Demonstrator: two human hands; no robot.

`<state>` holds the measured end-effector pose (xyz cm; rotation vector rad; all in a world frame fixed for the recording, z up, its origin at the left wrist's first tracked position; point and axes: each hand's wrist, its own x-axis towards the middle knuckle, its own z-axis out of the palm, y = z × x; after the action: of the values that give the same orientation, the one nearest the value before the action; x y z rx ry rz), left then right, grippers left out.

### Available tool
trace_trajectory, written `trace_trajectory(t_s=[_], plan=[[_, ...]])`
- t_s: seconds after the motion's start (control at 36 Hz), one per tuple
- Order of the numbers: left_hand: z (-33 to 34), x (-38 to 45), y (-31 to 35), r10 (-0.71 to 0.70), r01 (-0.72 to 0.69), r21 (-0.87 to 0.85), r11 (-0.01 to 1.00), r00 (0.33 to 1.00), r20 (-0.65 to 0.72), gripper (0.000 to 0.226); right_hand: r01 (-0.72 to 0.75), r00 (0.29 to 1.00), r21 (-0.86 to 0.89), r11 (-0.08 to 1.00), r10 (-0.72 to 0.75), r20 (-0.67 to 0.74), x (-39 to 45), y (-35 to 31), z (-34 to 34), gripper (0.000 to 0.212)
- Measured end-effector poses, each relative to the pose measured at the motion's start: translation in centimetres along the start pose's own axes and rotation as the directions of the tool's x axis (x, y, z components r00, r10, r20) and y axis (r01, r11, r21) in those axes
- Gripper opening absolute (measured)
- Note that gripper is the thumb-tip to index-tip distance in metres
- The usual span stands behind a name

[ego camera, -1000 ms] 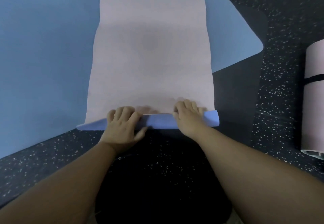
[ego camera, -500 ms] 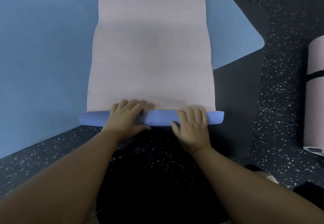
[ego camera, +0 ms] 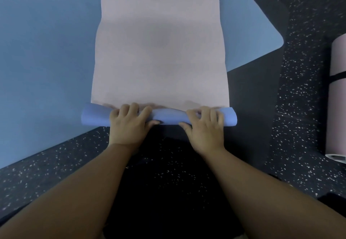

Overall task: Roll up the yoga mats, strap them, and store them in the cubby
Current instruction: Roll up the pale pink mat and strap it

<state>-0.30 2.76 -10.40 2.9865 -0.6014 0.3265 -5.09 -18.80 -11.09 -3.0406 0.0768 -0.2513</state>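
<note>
while both hands sit side by side on the roll, the left hand (ego camera: 129,124) curls its fingers (ego camera: 135,108) over the top of the periwinkle-blue rolled end (ego camera: 168,116) of the pale pink foam yoga mat (ego camera: 159,42), with the thumb tucked against the near side, so it grips the roll. the right hand (ego camera: 205,128), a little way to the right of it on the same roll, does likewise: fingers bent over the top, thumb pointing inward along the near face, gripping the roll.

between the two hands a short stretch of the blue roll shows bare and slightly pinched. the roll sticks out past the left hand to the left and past the right hand to the right. just beyond the fingertips the unrolled pink face of the mat stretches flat away from the person.

under the pink mat, and spreading far to the left of the left hand, lies a large flat blue mat (ego camera: 46,61) with a rounded corner showing well beyond and to the right of the right hand. beneath the right part of the roll is a dark flat mat (ego camera: 252,92). everything rests on a black rubber floor with white specks (ego camera: 299,107).

well to the right of the right hand lies a rolled pale pink mat (ego camera: 337,107), cut by the frame edge, ringed by a black strap (ego camera: 338,76).
</note>
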Motion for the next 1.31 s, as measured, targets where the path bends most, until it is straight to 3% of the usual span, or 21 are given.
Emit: trace_trajectory(t_s=[0.14, 0.28, 0.36, 0.42, 0.47, 0.5, 0.61, 0.72, 0.78, 0.83, 0.92, 1.0, 1.17, 1.22, 1.31], plan=[[-0.5, 1.4, -0.3, 0.041, -0.041, 0.003, 0.999, 0.998, 0.043, 0.068, 0.064, 0.997, -0.075, 0.995, -0.067, -0.035, 1.7, 0.2, -0.8, 0.045], [-1.1, 1.0, -0.5, 0.044, -0.031, -0.099, 0.995, 0.990, 0.138, 0.070, 0.129, 0.992, -0.022, 0.991, -0.129, 0.020, 1.5, 0.5, -1.6, 0.050], [-1.6, 1.0, -0.6, 0.015, 0.004, -0.092, 0.996, 0.977, 0.210, 0.058, 0.157, 0.988, 0.016, 0.987, -0.157, -0.002, 2.0, 0.6, -1.7, 0.052], [-2.1, 1.5, -0.3, -0.041, 0.053, -0.035, 0.998, 0.956, 0.290, 0.050, 0.172, 0.979, 0.029, 0.985, -0.174, 0.107, 2.7, 0.2, -2.4, 0.052], [-1.9, 1.9, -0.1, -0.100, 0.094, 0.034, 0.995, 0.940, 0.325, 0.045, 0.133, 0.931, 0.013, 0.991, -0.129, 0.340, 3.3, 0.3, -2.3, 0.049], [-1.9, 2.0, 0.0, -0.127, 0.118, 0.047, 0.992, 0.937, 0.325, 0.045, 0.115, 0.929, -0.007, 0.993, -0.106, 0.354, 3.4, 0.3, -2.2, 0.050], [-0.7, 2.3, 0.4, -0.196, 0.199, 0.008, 0.980, 0.958, 0.210, 0.044, -0.036, 0.993, -0.162, 0.986, 0.054, 0.105, 3.4, -0.8, -1.4, 0.051], [-0.5, 3.3, 0.7, -0.245, 0.243, 0.034, 0.969, 0.963, 0.114, 0.044, -0.122, 0.985, -0.178, 0.976, 0.141, 0.101, 4.5, -1.2, -1.0, 0.046], [-0.2, 2.9, 0.3, -0.150, 0.152, -0.043, 0.988, 0.988, 0.045, 0.042, -0.122, 0.980, -0.183, 0.976, 0.147, 0.131, 4.7, -1.2, -0.6, 0.049], [-0.3, 2.1, -0.2, 0.036, -0.034, -0.168, 0.985, 0.999, 0.011, 0.048, -0.133, 0.977, -0.175, 0.976, 0.159, 0.143, 4.9, -1.2, -0.3, 0.052], [-0.3, 1.4, -0.7, 0.256, -0.223, -0.282, 0.933, 0.963, 0.085, 0.058, -0.109, 0.971, -0.177, 0.978, 0.144, 0.193, 5.3, -1.1, -0.6, 0.053], [-0.3, 1.3, -0.6, 0.251, -0.200, -0.305, 0.931, 0.958, 0.138, 0.056, -0.066, 0.940, -0.067, 0.996, 0.085, 0.332, 5.6, -0.8, -0.8, 0.055], [-0.6, 2.4, -0.9, 0.209, -0.107, -0.350, 0.931, 0.940, 0.269, 0.064, -0.134, 0.923, -0.060, 0.989, 0.146, 0.357, 6.2, -1.3, -1.7, 0.051], [-0.6, 2.8, -0.8, 0.145, -0.015, -0.385, 0.923, 0.940, 0.310, 0.065, -0.172, 0.935, -0.052, 0.984, 0.180, 0.307, 6.0, -1.5, -1.6, 0.049], [-0.5, 3.7, -0.8, 0.086, 0.129, -0.448, 0.885, 0.899, 0.429, 0.059, -0.133, 0.989, 0.006, 0.991, 0.132, 0.072, 4.9, -1.7, -1.0, 0.048]])
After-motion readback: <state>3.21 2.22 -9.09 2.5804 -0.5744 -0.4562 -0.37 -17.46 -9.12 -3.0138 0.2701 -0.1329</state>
